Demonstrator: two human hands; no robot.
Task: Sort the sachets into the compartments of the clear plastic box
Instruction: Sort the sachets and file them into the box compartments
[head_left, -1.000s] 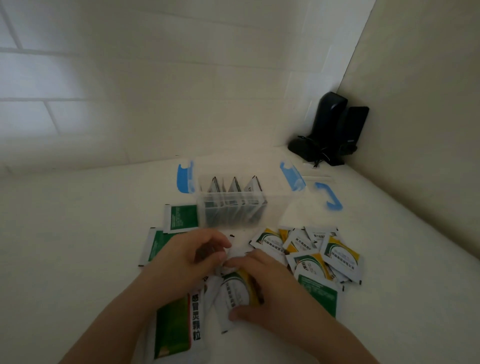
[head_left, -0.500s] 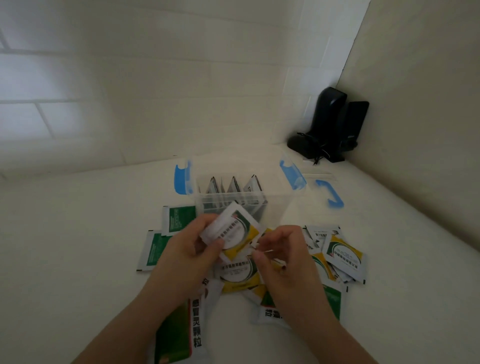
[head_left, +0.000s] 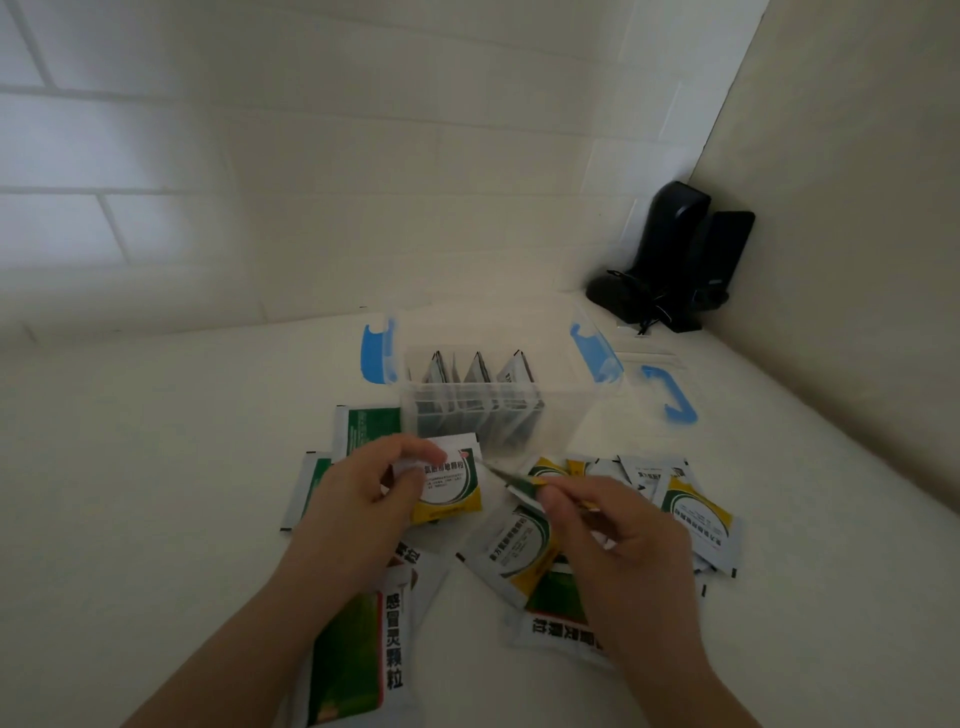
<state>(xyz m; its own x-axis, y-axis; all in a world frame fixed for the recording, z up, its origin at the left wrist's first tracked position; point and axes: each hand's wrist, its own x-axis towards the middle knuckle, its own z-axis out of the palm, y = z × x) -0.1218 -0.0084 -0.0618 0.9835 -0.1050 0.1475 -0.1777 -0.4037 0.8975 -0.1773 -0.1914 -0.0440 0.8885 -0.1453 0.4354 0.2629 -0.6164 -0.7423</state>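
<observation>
Sachets lie loose on the white counter (head_left: 156, 519), spread from seven to three o'clock around the two hands, just in front of the clear plastic box (head_left: 498, 415). Left hand (head_left: 358, 499) holds up a yellow-and-white sachet (head_left: 449, 486), fingers curled over its top edge and thumb behind, its printed face toward the camera. Right hand (head_left: 618, 540) pinches a second sachet (head_left: 511, 480) between thumb and forefinger, seen nearly edge-on, its far tip pointing toward eleven o'clock at the first sachet. Dark sachets (head_left: 478, 374) stand upright in the box's compartments at twelve o'clock. Blue latches (head_left: 373, 353) flank the box; its lid with a blue handle (head_left: 670, 395) lies at two o'clock. Black devices (head_left: 670, 260) stand in the corner at one o'clock.
</observation>
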